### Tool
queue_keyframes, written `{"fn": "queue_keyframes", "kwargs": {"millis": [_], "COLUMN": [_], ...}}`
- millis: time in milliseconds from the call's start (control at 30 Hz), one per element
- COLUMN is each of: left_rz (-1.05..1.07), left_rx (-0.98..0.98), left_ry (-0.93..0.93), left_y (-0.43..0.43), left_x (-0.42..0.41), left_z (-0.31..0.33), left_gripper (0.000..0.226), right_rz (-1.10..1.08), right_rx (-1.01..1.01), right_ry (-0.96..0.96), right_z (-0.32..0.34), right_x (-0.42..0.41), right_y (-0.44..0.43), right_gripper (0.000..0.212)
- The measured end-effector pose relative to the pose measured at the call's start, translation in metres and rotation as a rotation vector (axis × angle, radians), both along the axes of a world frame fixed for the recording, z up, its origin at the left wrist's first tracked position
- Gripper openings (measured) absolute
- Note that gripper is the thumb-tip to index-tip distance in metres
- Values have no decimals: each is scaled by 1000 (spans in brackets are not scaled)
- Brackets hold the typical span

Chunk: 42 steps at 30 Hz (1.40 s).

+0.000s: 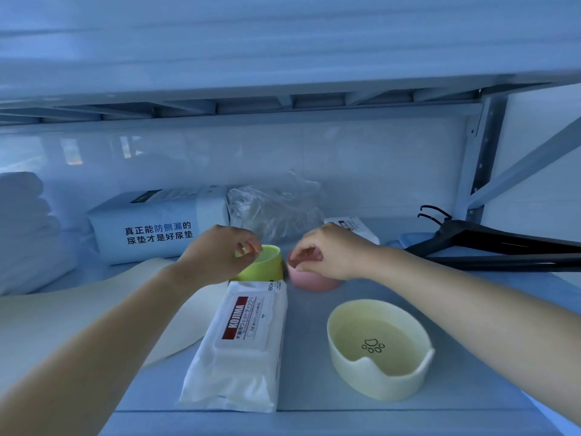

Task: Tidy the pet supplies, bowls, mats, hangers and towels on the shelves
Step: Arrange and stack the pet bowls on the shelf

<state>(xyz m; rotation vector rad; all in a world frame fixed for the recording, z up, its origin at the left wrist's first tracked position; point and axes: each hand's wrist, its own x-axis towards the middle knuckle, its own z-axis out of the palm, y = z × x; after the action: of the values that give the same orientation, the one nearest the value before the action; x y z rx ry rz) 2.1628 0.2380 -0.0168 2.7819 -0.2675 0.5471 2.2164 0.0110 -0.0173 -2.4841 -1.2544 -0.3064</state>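
On the shelf (314, 357) a green bowl (267, 265) and a pink bowl (314, 280) stand side by side at mid-depth. My left hand (220, 253) reaches in from the lower left, and its curled fingers pinch the green bowl's near-left rim. My right hand (333, 251) comes from the right and hangs over the pink bowl, fingers curled at its rim and covering most of it. A cream oval bowl (377, 350) with a paw print sits nearer to me on the right. A white wipes pack (242, 347) lies in front of the green bowl.
A pad package (157, 225) and a crumpled plastic bag (273, 209) lie at the back. Folded white towels (22, 221) are stacked far left, with a cream mat (63, 313) before them. Black hangers (503, 243) lie at right. The upper shelf (283, 89) hangs low overhead.
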Motion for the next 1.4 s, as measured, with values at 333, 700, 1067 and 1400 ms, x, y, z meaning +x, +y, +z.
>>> {"fn": "queue_keyframes", "kwargs": {"millis": [333,700,1067,1400], "left_rz": [26,-119,-165,-80], "left_rx": [109,102,68,88], "left_ry": [121,164,137,135], "left_y": [52,58,60,63], "left_x": [40,69,71,76], "left_z": [-22,-40,-43,-46], "left_gripper": [20,23,24,59], "right_rz": [-99,-153,-151,-120], "right_rx": [-153,-280,-173,-70], "right_ry": [-21,-19,83,116], "right_z": [-3,-22,-22,-20], "right_x": [36,54,73,88], "right_y": [57,83,80,86], "right_gripper": [30,35,25,21]}}
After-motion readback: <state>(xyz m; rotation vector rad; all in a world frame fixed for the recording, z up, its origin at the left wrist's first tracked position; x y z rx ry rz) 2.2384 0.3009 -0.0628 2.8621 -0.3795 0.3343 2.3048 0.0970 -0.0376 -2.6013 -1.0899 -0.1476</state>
